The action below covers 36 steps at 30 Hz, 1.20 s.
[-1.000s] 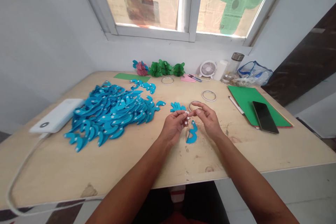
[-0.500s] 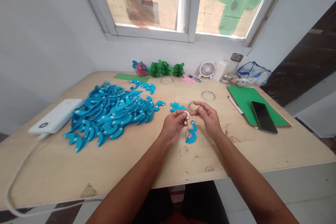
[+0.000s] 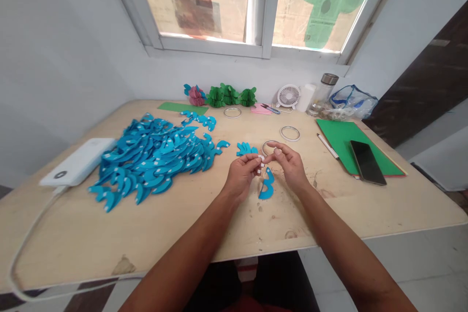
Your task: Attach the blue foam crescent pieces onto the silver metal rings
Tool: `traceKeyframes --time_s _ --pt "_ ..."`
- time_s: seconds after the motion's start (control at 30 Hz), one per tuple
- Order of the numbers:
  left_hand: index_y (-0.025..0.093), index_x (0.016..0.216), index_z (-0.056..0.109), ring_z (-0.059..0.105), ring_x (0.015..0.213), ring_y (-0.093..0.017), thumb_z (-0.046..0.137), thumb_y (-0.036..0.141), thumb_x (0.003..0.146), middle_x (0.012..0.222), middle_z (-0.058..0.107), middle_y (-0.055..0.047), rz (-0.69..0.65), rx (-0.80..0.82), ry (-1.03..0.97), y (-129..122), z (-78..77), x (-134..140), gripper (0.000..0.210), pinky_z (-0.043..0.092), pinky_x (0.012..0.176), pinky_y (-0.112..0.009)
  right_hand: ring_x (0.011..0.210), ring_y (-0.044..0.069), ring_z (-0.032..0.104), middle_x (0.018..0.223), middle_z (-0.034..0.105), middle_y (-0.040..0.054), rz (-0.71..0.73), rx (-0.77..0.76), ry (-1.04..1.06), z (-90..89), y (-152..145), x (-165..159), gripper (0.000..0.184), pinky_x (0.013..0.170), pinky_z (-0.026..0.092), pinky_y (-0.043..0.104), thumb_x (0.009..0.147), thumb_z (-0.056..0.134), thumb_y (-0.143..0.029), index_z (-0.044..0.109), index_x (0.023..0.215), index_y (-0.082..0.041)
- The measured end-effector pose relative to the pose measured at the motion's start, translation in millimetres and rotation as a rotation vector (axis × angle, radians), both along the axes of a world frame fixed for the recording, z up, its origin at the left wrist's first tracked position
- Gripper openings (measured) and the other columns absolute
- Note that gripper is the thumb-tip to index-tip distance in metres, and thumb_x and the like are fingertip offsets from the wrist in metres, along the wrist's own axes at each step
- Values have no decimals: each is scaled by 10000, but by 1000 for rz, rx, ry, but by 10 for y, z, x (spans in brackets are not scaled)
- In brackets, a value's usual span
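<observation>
My left hand [image 3: 241, 175] is closed, thumb against fingers, and small white tape squares [image 3: 261, 158] show at its fingertips. My right hand [image 3: 290, 163] is close on the right, its thumb and index finger apart. The index fingertip reaches the white squares; whether it touches them is hard to tell. Below the hands a wavy blue paper cutout [image 3: 268, 186] lies on the table. Just behind are a small cluster of blue cutouts [image 3: 246, 149] and a tape roll [image 3: 266, 146], partly hidden by my right fingers.
A big heap of blue cutouts [image 3: 161, 156] with white squares spreads over the left, beside a white power bank [image 3: 78, 161] and its cable. Two more tape rolls [image 3: 290, 133] lie farther back. Right stand green sheets [image 3: 340, 141] under a phone [image 3: 367, 162]. Paper flowers [image 3: 228, 95] and a fan [image 3: 288, 96] line the wall.
My right index fingertip has come slightly closer to the white squares in my left hand. The left hand has stayed nearly still.
</observation>
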<state>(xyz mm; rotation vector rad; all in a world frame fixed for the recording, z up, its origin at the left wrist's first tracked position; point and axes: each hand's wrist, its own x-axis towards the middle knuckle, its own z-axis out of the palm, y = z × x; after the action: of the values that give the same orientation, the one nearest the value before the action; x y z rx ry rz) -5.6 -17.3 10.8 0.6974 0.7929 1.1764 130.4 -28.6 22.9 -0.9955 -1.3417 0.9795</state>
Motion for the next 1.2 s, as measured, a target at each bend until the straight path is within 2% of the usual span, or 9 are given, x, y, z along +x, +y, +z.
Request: traceKeyframes --time_s 0.2,0.33,0.6,0.7,0.83,1.0,1.2 --pt "128 692 624 497 526 -92 746 231 553 574 581 -4 -7 11 11 -31 36 12 212 367 510 -233 674 158 621 652 672 17 -54 -34 27 5 0 -14 331 772 468 331 799 568 -428 622 1018 -186" --pt "128 693 617 494 518 -92 745 230 552 573 575 -3 -28 8 12 -36 43 8 215 370 509 -234 665 157 612 645 661 16 -69 -52 33 3 10 -13 332 766 466 333 778 589 -434 639 990 -183" --pt "131 660 613 486 521 -93 729 224 566 570 559 -3 -91 36 5 -38 27 19 176 371 499 -229 603 133 552 582 613 -1 -64 -137 120 -89 96 17 343 651 438 291 738 619 -451 662 932 -172" --pt "129 672 617 494 529 -95 732 227 561 576 566 -6 -75 26 3 -34 26 16 188 371 502 -228 616 132 554 618 625 8 -52 -163 143 -96 105 22 353 632 421 279 744 611 -450 656 957 -172" --pt "128 685 617 501 538 -96 731 212 556 576 568 -3 -30 10 -1 -23 31 7 192 370 506 -227 726 156 589 724 651 35 -72 -150 161 -80 86 18 371 681 432 290 763 589 -439 624 1020 -174" --pt "133 671 617 493 516 -94 726 219 561 564 572 0 14 28 30 -12 9 28 177 373 501 -230 760 151 575 788 629 29 -127 -114 80 -77 67 -28 362 697 443 282 781 561 -425 592 1056 -193" --pt "142 652 614 486 482 -89 720 242 569 547 579 4 -6 85 104 -64 -35 110 168 373 491 -224 563 123 475 612 503 -20 -236 -57 -42 -163 82 -104 364 567 412 257 815 503 -437 588 1065 -187"
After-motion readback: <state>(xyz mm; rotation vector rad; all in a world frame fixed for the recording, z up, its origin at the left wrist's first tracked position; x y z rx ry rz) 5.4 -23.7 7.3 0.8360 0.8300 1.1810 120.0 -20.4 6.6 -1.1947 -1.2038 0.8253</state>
